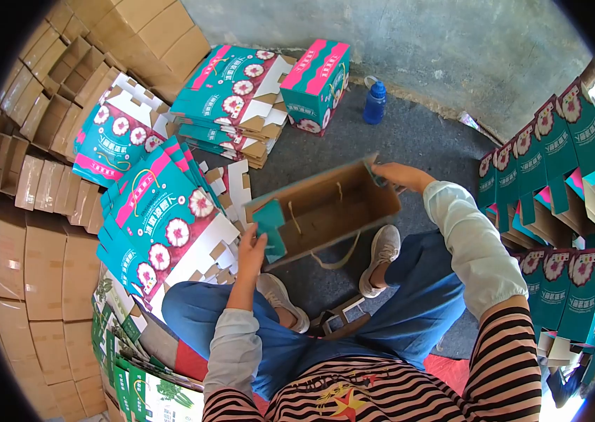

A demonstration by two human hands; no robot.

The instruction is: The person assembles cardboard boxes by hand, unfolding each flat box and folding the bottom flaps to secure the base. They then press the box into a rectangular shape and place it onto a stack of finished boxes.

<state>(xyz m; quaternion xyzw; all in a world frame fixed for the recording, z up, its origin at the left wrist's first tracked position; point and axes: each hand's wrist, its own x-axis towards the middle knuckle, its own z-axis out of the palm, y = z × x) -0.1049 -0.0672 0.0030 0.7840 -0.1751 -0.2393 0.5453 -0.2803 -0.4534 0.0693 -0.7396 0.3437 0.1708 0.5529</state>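
Observation:
An open cardboard gift box (343,204) hangs tilted above the floor between my knees, its bare brown inside facing me. Cord handles show on its long sides, and a teal end flap (269,228) stands at its left end. My left hand (251,252) grips that left end by the flap, thumb on the teal card. At the upper right corner, my right hand (399,176) is closed on the box's end; some of its fingers are hidden behind the card. Left of the box lies a stack of flat teal and pink printed cartons (160,221).
More flat cartons (230,91) are piled at the back beside a made-up box (315,84). A blue bottle (374,102) stands near the wall. Finished teal boxes (550,155) are stacked at right, brown cartons (44,260) at left. A small box (343,316) sits between my shoes.

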